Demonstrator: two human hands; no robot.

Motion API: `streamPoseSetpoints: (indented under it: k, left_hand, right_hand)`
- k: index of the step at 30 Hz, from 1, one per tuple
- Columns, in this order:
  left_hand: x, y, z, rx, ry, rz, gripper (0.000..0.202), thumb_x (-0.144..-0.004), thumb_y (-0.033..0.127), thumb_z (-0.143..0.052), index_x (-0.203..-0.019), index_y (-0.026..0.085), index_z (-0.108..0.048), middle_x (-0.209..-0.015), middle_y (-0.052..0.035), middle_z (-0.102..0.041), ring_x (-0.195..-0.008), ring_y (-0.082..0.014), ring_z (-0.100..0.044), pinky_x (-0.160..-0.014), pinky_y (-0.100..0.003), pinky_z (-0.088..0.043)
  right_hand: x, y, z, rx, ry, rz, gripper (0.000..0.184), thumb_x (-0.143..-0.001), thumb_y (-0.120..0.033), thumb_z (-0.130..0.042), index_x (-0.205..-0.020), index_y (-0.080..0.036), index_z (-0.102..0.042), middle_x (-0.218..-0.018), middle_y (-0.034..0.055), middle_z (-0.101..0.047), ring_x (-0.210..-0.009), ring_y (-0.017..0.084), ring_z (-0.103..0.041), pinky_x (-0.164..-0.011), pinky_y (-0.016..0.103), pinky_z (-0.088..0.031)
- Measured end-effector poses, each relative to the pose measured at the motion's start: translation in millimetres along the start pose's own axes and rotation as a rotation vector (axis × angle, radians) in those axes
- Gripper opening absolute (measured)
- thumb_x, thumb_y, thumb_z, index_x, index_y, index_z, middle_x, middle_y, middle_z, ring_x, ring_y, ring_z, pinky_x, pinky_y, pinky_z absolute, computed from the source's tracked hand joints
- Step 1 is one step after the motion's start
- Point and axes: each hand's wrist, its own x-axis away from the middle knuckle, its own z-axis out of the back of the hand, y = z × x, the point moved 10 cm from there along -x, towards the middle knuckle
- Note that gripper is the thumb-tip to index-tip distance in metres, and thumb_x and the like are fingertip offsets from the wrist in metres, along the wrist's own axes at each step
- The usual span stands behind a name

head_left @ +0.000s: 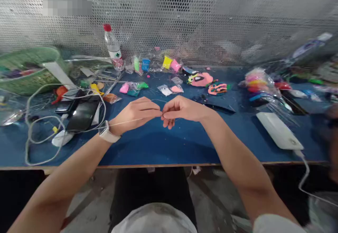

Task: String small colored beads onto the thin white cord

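Note:
Both my hands meet above the middle of the blue table (169,145). My left hand (137,114) is closed in a pinch on a thin pale wire (124,121) that runs back toward my left wrist, where I wear a white watch (105,133). My right hand (182,110) is closed in a pinch on the same wire where the fingertips of both hands touch. A loop of the wire arcs just above the fingertips.
Small bags of coloured clay (169,63) lie along the back by a plastic bottle (112,46). Clay faces (200,79) sit right of centre. Phones (83,115) and white cables lie left, near a green basket (29,69). A white power bank (278,130) lies right.

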Motion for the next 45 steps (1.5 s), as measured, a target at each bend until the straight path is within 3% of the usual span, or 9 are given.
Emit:
streamPoseSetpoints:
  k: [13,23,37,41,45]
  left_hand:
    - [-13.7,8.0,1.9,-0.007,0.004,0.117,0.013,-0.109,0.014,-0.068,-0.105,0.019,-0.079,-0.1,-0.0064,-0.082,-0.087,-0.0154,-0.078,-0.079,-0.026,-0.064]
    - [-10.7,-0.1,-1.1,0.049,-0.002,0.181,0.013,-0.108,0.015,-0.069,-0.104,0.021,-0.08,-0.099,-0.0056,-0.081,-0.088,-0.0161,-0.079,-0.079,-0.026,-0.064]
    - [-9.9,-12.5,-4.2,0.05,0.003,0.296,0.013,-0.108,0.015,-0.068,-0.103,0.021,-0.078,-0.1,-0.0057,-0.08,-0.086,-0.0164,-0.076,-0.078,-0.028,-0.062]
    - [-7.1,-24.6,-5.9,0.049,0.038,0.416,0.01,-0.105,0.015,-0.069,-0.101,0.019,-0.077,-0.096,-0.0049,-0.078,-0.078,-0.0148,-0.071,-0.072,-0.027,-0.057]
    - [-4.6,-35.0,-4.7,0.118,0.082,0.547,0.012,-0.105,0.016,-0.067,-0.098,0.018,-0.076,-0.093,-0.0045,-0.077,-0.08,-0.0149,-0.07,-0.072,-0.026,-0.056]
  right_hand:
    - [6.2,-6.0,-0.2,0.044,0.033,0.034,0.038,-0.089,-0.049,-0.094,-0.096,-0.014,-0.081,-0.085,0.0085,-0.086,-0.069,0.017,-0.08,-0.064,0.026,-0.064]
    - [5.0,-8.5,2.1,0.142,0.097,0.102,0.024,-0.09,-0.035,-0.09,-0.094,-0.014,-0.079,-0.08,0.0063,-0.084,-0.064,0.016,-0.079,-0.06,0.025,-0.064]
    - [6.7,-15.6,12.1,0.263,0.239,0.151,0.017,-0.094,-0.031,-0.079,-0.089,-0.016,-0.076,-0.075,0.0047,-0.081,-0.059,0.014,-0.074,-0.056,0.024,-0.059]
    - [11.2,-26.8,18.9,0.411,0.339,0.239,0.018,-0.098,-0.033,-0.077,-0.092,-0.016,-0.078,-0.076,0.004,-0.079,-0.06,0.013,-0.07,-0.059,0.026,-0.056]
    - [20.4,-44.9,20.1,0.65,0.494,0.453,0.019,-0.104,-0.035,-0.073,-0.096,-0.019,-0.079,-0.079,0.003,-0.078,-0.066,0.015,-0.067,-0.065,0.029,-0.052]
